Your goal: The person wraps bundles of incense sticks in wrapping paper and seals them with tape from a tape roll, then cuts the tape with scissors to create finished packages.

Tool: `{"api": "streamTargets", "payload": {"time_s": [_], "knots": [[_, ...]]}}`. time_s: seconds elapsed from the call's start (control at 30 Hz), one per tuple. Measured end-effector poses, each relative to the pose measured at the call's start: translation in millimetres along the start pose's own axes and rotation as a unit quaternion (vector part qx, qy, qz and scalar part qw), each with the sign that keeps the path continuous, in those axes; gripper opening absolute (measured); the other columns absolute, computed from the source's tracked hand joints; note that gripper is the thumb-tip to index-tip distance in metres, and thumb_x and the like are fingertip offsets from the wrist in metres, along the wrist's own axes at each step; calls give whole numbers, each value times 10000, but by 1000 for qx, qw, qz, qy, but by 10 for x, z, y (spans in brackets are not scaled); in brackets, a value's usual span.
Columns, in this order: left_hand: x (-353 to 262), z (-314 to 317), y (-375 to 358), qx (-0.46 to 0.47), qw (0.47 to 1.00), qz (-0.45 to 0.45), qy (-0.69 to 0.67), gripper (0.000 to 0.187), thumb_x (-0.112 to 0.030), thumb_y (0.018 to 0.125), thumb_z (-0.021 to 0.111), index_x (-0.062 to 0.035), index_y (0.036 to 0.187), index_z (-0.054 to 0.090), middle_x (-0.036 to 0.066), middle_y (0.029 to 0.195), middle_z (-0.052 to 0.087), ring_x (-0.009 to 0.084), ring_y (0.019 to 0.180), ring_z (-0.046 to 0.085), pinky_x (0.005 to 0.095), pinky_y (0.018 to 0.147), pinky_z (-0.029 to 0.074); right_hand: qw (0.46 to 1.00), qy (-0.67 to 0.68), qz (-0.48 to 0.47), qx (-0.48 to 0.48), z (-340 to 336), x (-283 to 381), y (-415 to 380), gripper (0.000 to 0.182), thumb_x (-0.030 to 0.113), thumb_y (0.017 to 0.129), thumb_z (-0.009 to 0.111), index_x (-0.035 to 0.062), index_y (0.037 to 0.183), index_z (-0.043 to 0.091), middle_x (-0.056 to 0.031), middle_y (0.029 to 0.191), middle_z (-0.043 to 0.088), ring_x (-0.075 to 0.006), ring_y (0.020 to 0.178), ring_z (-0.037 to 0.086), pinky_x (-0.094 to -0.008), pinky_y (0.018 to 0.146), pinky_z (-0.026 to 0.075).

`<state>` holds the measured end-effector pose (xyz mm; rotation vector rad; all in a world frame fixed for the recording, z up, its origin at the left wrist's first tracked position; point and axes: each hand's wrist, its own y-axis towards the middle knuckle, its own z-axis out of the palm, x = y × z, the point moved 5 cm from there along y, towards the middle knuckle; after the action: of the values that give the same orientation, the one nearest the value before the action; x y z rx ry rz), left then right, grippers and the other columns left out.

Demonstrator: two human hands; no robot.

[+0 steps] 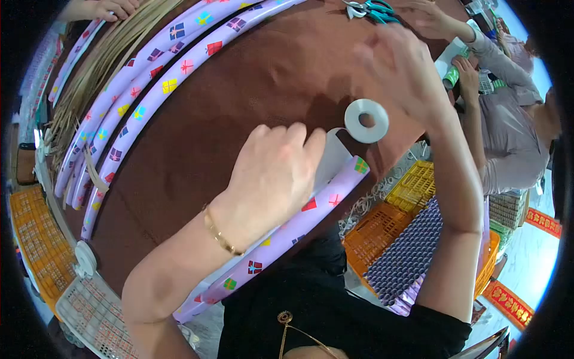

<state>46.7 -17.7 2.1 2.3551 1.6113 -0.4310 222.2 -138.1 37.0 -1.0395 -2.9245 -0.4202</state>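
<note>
A lilac paper roll printed with gift boxes [281, 245] lies along the near edge of the brown table. My left hand [278, 167], with a bracelet at the wrist, rests on its pale loose edge, fingers bent and pressed together; the fingertips are hidden beneath. Just right of that hand is a white roll of tape [366, 121], with a strip reaching toward the paper. My right hand [403, 72] is raised over the table's right side, smeared by motion, so its fingers are unclear. Teal-handled scissors [373, 10] lie beyond it.
More printed rolls [161, 90] curve across the left, beside dry straw-like strands [101, 78]. Another person's hand [116, 8] is at the top left. Co-workers [508, 119] sit at the right. Orange crate [376, 236], yellow crate [412, 186] and white crate [98, 317] stand around the table.
</note>
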Motion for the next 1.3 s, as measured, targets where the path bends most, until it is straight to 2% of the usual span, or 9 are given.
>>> {"api": "streamTargets", "payload": {"time_s": [0.07, 0.17, 0.5, 0.6, 0.77, 0.9, 1.0, 1.17, 1.3], "knots": [[83, -3, 91, -46, 997, -39, -42, 425, -151, 794, 670, -44, 1196, 583, 122, 907, 568, 289, 839, 594, 406, 743, 465, 995, 55, 71, -32, 112, -178, 175, 249, 228, 900, 630, -7, 979, 621, -162, 906, 654, -303, 847, 646, -372, 740, 505], [-158, -111, 172, -98, 993, -38, -54, 403, -137, 792, 673, -32, 1171, 588, 117, 925, 563, 283, 856, 585, 390, 745, 463, 996, 49, 66, -31, 83, -327, 132, 235, 222, 896, 638, 3, 980, 626, -155, 908, 655, -293, 799, 654, -370, 711, 511], [-711, -255, -979, -44, 996, -60, -56, 590, -225, 762, 757, -14, 1270, 542, 141, 1098, 558, 312, 959, 558, 415, 816, 442, 955, 252, 142, -61, -228, 20, -912, 125, 69, 859, 636, -16, 950, 629, -139, 858, 625, -273, 792, 651, -310, 708, 512], [-742, -141, -1534, -25, 993, -104, -49, 682, -215, 711, 803, -14, 1301, 525, 149, 1139, 560, 325, 997, 550, 419, 855, 434, 973, 201, 17, -116, -265, 294, -1216, 114, 11, 798, 666, -9, 899, 617, -144, 881, 617, -302, 801, 637, -326, 711, 509], [-682, 1, -2328, -43, 973, -224, 44, 705, -180, 709, 813, 0, 1316, 503, 157, 1170, 556, 326, 1028, 550, 428, 897, 421, 979, 156, -22, -128, -202, 300, -1227, 130, 18, 803, 666, -3, 923, 619, -149, 917, 621, -317, 846, 634, -369, 730, 514], [-762, -79, -2379, -73, 968, -238, 27, 683, -200, 741, 802, -3, 1320, 499, 163, 1160, 559, 338, 1027, 547, 433, 903, 417, 975, 112, 58, -182, 22, -338, -574, 223, 59, 863, 596, 23, 1081, 622, -147, 1054, 639, -349, 948, 625, -390, 760, 524], [-825, -112, -2078, -113, 971, -208, 21, 647, -203, 744, 790, -13, 1302, 525, 168, 1174, 559, 359, 1068, 535, 434, 922, 428, 974, 33, 23, -221, 233, -677, -33, 383, 42, 848, 587, 57, 1230, 580, -164, 1197, 616, -345, 1067, 607, -414, 852, 520], [-895, -143, -1270, -193, 973, -123, -11, 489, -160, 796, 728, -27, 1240, 570, 154, 1133, 576, 348, 1039, 557, 426, 903, 444, 989, -48, 125, 60, 616, -789, 431, 618, 4, 807, 544, 167, 1399, 474, -73, 1406, 514, -325, 1198, 549, -412, 1008, 469], [-829, -103, -650, -241, 969, -54, 11, 377, -134, 808, 701, -40, 1161, 608, 127, 1066, 591, 332, 996, 571, 433, 872, 463, 977, -65, 158, 125, 420, -707, 455, 396, 75, 786, 587, 105, 1179, 632, -130, 1301, 582, -337, 1112, 605, -433, 924, 511]]}}
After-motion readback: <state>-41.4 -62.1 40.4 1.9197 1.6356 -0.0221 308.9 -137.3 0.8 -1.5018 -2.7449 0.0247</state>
